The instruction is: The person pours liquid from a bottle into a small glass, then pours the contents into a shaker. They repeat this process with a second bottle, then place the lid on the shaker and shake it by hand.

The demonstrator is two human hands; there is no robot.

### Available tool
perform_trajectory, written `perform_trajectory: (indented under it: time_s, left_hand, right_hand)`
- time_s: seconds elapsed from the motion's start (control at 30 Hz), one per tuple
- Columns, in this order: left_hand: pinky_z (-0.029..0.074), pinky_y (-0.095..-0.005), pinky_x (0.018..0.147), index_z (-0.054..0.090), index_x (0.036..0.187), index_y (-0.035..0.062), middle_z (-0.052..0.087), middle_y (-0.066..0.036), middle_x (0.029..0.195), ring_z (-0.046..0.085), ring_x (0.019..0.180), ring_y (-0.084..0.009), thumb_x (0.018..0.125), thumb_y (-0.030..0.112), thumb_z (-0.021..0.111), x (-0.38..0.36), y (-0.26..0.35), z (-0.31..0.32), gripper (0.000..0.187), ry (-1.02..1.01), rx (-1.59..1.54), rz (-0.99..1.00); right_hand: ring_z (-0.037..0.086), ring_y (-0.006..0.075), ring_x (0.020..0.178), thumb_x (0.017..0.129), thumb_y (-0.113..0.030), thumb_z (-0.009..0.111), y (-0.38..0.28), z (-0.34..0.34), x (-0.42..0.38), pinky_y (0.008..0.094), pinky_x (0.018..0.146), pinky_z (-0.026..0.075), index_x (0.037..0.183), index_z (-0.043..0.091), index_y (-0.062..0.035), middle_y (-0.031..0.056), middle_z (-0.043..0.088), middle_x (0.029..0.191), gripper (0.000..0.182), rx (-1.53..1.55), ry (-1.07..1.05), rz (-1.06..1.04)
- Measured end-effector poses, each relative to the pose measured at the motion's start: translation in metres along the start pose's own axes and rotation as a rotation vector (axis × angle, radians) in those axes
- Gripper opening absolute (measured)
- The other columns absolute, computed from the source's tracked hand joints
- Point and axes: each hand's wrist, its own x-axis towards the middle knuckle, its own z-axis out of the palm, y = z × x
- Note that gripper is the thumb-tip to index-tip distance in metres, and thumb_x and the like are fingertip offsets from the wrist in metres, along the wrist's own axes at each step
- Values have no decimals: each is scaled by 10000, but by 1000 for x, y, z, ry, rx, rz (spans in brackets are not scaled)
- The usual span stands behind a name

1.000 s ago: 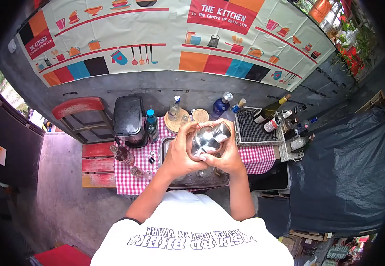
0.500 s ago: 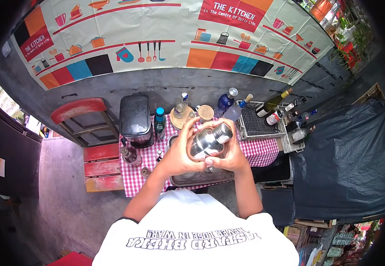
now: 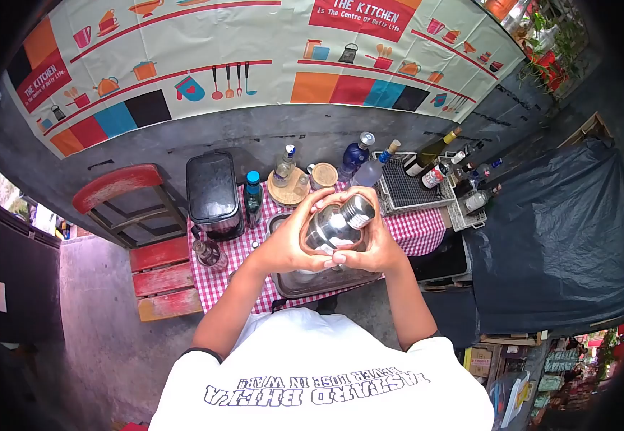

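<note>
Your left hand and right hand curl partway closed, together holding one shiny, rounded metal shaker above one dark-rimmed tray at the near edge of the checked-cloth tabletop. Toward its far edge stand two glass bottles, a deep blue bottle and a paler bottle; one glossy black bin stands at the far left corner.

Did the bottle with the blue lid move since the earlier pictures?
No. The blue-lidded bottle still stands close beside the black bin, on the same side as before. Only the camera's view shifted a little.
</note>
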Motion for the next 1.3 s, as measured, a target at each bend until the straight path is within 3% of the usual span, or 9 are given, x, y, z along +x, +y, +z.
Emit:
perform_trajectory:
  time_s: [0.33, 0.5, 0.57, 0.67, 0.77, 1.03, 1.1, 1.2, 1.3]
  left_hand:
    - [306, -381, 1162, 141, 1571, 44, 342, -178, 1520, 348, 1434, -267, 606, 287, 905, -1, -12, -7, 1254, -64, -198, -19]
    - [296, -399, 1167, 73, 1595, 84, 314, -197, 1545, 330, 1450, -289, 602, 303, 916, -3, -24, -4, 1320, 18, -211, -27]
    - [298, -410, 1165, 67, 1592, 63, 343, -206, 1531, 357, 1436, -303, 591, 323, 923, -2, -27, 1, 1342, 61, -205, -39]
    - [349, -402, 1133, 206, 1547, -11, 473, -177, 1434, 487, 1334, -282, 581, 341, 932, -1, -43, 2, 1259, 214, -112, 146]
    - [388, -378, 1101, 318, 1481, -21, 513, -142, 1379, 524, 1279, -237, 578, 334, 935, -6, -39, 11, 1150, 251, -180, 55]
    - [406, -367, 1080, 371, 1429, 2, 539, -104, 1308, 534, 1236, -211, 573, 301, 948, 27, -46, 60, 1074, 343, 2, 110]
    - [399, -379, 1090, 353, 1457, 10, 530, -118, 1329, 525, 1256, -222, 562, 320, 959, 36, -42, 68, 1124, 330, 30, 57]
    - [399, -392, 1096, 316, 1500, 15, 522, -153, 1356, 522, 1279, -264, 510, 362, 981, 59, -34, 76, 1242, 272, 104, 227]
    - [427, -388, 1075, 328, 1495, 24, 539, -166, 1351, 538, 1263, -262, 530, 325, 970, 77, -24, 93, 1198, 318, 36, 264]
  right_hand:
    - [459, 264, 1285, 699, -269, 865, -8, -4, -1, 405, 1088, 378, 1438, 256, -53, 135, 410, 1328, 982, -296, -105, 63]
    - [414, 300, 1360, 715, -362, 861, -3, -6, 1, 448, 1135, 339, 1470, 261, -45, 179, 392, 1431, 1015, -141, -91, 149]
    - [427, 318, 1380, 702, -402, 875, -7, -11, 2, 463, 1116, 377, 1496, 253, -65, 181, 370, 1478, 1063, -414, -94, 53]
    - [414, 323, 1399, 635, -445, 912, 1, -11, -7, 478, 1135, 366, 1535, 217, -64, 188, 362, 1505, 1199, -308, -17, 74]
    - [414, 322, 1398, 617, -436, 933, 21, -11, -26, 479, 1145, 356, 1565, 142, -69, 189, 333, 1543, 1288, 9, 10, 186]
    - [437, 248, 1365, 706, -236, 905, 63, -16, -65, 420, 1131, 362, 1535, 258, -46, 150, 425, 1482, 1069, 247, 165, 331]
    - [462, 232, 1333, 705, -241, 905, 62, -29, -69, 406, 1104, 384, 1486, 326, -39, 132, 486, 1415, 993, 215, 202, 310]
    - [510, 224, 1267, 654, -261, 933, 45, -52, -69, 375, 1044, 423, 1385, 406, -45, 116, 522, 1330, 927, 28, 228, 147]
    - [529, 232, 1243, 637, -271, 941, 38, -74, -71, 376, 1036, 426, 1367, 411, -44, 123, 529, 1307, 930, -107, 181, 141]
